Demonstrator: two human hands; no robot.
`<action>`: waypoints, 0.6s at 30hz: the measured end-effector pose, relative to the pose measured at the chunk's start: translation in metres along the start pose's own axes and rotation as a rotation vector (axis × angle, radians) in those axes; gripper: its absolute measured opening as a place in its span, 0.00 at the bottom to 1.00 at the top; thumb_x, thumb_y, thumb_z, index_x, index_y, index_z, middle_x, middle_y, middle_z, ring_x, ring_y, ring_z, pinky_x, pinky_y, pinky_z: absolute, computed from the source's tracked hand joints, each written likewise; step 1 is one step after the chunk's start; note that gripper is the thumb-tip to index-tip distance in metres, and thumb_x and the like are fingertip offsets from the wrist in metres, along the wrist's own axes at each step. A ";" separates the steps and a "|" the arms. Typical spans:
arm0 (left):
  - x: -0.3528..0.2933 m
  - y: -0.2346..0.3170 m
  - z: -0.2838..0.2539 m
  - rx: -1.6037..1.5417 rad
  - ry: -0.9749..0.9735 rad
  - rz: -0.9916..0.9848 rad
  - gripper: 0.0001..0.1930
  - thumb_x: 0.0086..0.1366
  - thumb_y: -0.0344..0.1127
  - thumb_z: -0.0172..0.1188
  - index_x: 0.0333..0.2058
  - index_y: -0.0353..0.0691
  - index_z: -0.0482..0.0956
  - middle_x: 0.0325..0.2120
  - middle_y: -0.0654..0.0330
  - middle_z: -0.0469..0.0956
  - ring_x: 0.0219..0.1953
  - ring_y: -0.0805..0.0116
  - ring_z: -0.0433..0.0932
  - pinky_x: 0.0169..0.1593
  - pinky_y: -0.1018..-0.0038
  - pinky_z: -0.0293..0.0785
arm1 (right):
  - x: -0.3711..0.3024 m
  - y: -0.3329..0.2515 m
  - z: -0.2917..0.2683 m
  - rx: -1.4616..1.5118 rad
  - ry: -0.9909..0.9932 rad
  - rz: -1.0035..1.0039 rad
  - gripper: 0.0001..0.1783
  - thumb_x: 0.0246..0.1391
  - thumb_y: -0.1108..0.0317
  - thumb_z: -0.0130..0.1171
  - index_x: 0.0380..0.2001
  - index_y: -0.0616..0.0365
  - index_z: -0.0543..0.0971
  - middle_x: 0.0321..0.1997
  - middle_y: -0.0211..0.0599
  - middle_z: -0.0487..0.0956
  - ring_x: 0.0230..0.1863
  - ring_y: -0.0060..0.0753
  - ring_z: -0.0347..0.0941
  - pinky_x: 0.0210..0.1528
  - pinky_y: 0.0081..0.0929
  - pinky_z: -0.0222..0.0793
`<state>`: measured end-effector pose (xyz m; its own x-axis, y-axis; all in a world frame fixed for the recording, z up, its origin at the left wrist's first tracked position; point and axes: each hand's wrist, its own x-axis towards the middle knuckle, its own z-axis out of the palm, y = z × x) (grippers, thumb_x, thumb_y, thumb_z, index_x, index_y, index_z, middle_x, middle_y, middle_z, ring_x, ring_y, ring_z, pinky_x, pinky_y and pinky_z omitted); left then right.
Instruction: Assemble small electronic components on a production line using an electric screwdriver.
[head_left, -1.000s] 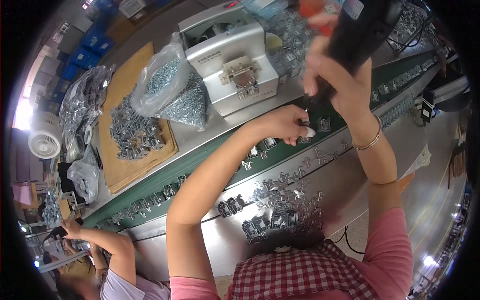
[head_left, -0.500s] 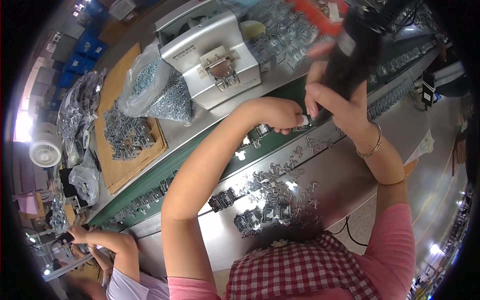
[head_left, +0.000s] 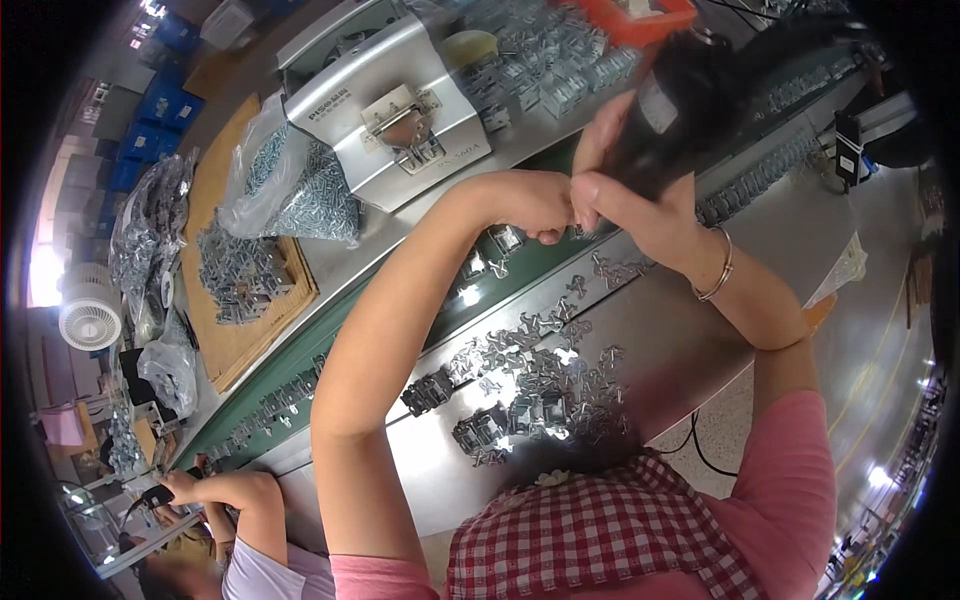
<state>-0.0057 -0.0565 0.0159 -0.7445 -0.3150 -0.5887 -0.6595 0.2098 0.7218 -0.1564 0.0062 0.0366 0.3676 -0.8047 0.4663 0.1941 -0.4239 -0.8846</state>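
My right hand is wrapped round a black corded power screwdriver, tilted with its lower end close to my left fingers. My left hand is closed over the green conveyor belt, its fingertips against a small metal part that is mostly hidden. Beside it on the belt lie more small metal assemblies. On the steel worktop nearer me are a loose heap of small metal clips and several dark metal housings.
Beyond the belt stands a silver screw feeder. A plastic bag of screws and metal brackets rest on cardboard. More brackets lie near a red bin. A co-worker's arm is at lower left.
Both my hands and the screwdriver have shifted slightly left in the view, and the screwdriver's lower end now sits behind my right fingers. The surroundings have also shifted slightly left.
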 end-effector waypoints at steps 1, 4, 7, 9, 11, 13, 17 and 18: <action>0.010 -0.015 0.001 0.000 0.005 -0.002 0.16 0.51 0.29 0.47 0.39 0.39 0.77 0.20 0.63 0.73 0.21 0.73 0.71 0.25 0.75 0.65 | -0.001 -0.001 0.001 0.013 -0.008 0.029 0.18 0.49 0.83 0.50 0.40 0.58 0.57 0.24 0.36 0.70 0.23 0.24 0.68 0.28 0.20 0.66; 0.026 -0.038 0.006 0.053 0.088 0.240 0.16 0.48 0.29 0.50 0.37 0.34 0.78 0.24 0.57 0.76 0.25 0.69 0.73 0.30 0.72 0.68 | -0.009 0.003 0.006 -0.284 -0.111 -0.199 0.19 0.47 0.84 0.52 0.38 0.57 0.58 0.26 0.35 0.70 0.26 0.24 0.68 0.30 0.20 0.66; 0.032 -0.030 0.006 0.086 0.120 0.073 0.16 0.55 0.39 0.55 0.37 0.32 0.77 0.29 0.50 0.78 0.33 0.60 0.77 0.38 0.67 0.70 | -0.018 0.009 0.004 -0.169 -0.247 -0.280 0.22 0.42 0.85 0.56 0.38 0.56 0.61 0.27 0.34 0.71 0.28 0.23 0.69 0.33 0.23 0.66; 0.021 -0.040 0.013 0.204 0.417 0.271 0.20 0.56 0.47 0.57 0.36 0.33 0.77 0.32 0.47 0.78 0.38 0.54 0.77 0.40 0.65 0.71 | -0.024 0.002 0.007 -0.216 -0.224 -0.335 0.23 0.41 0.85 0.58 0.39 0.55 0.62 0.29 0.35 0.72 0.30 0.26 0.71 0.34 0.26 0.68; -0.009 -0.026 0.017 0.171 0.549 0.100 0.21 0.55 0.47 0.60 0.37 0.33 0.76 0.33 0.47 0.78 0.41 0.53 0.77 0.41 0.64 0.71 | -0.025 0.004 0.005 -0.115 -0.176 -0.271 0.24 0.42 0.85 0.57 0.41 0.54 0.61 0.29 0.36 0.71 0.30 0.29 0.71 0.35 0.28 0.69; -0.028 0.007 0.018 0.147 0.655 0.013 0.22 0.53 0.48 0.62 0.37 0.34 0.76 0.34 0.46 0.78 0.43 0.52 0.76 0.42 0.64 0.71 | -0.022 -0.014 -0.020 -0.192 -0.104 -0.194 0.24 0.47 0.83 0.53 0.44 0.53 0.57 0.29 0.38 0.70 0.26 0.29 0.70 0.31 0.29 0.70; -0.049 -0.006 0.041 0.767 0.526 -0.128 0.24 0.47 0.46 0.66 0.39 0.35 0.74 0.31 0.50 0.78 0.42 0.52 0.76 0.45 0.65 0.70 | 0.006 0.001 -0.011 -0.008 0.042 -0.085 0.20 0.49 0.82 0.51 0.42 0.55 0.58 0.25 0.37 0.69 0.20 0.27 0.68 0.24 0.26 0.68; -0.042 -0.010 0.049 0.679 0.598 -0.035 0.24 0.47 0.44 0.66 0.39 0.35 0.74 0.30 0.50 0.78 0.41 0.52 0.76 0.46 0.64 0.70 | 0.015 0.001 -0.008 -0.053 0.027 0.021 0.19 0.49 0.82 0.51 0.42 0.57 0.59 0.23 0.36 0.69 0.18 0.26 0.67 0.23 0.25 0.68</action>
<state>0.0268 0.0002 0.0153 -0.6694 -0.7203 -0.1821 -0.7414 0.6321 0.2252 -0.1584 -0.0096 0.0425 0.3458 -0.8242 0.4485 0.1382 -0.4280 -0.8931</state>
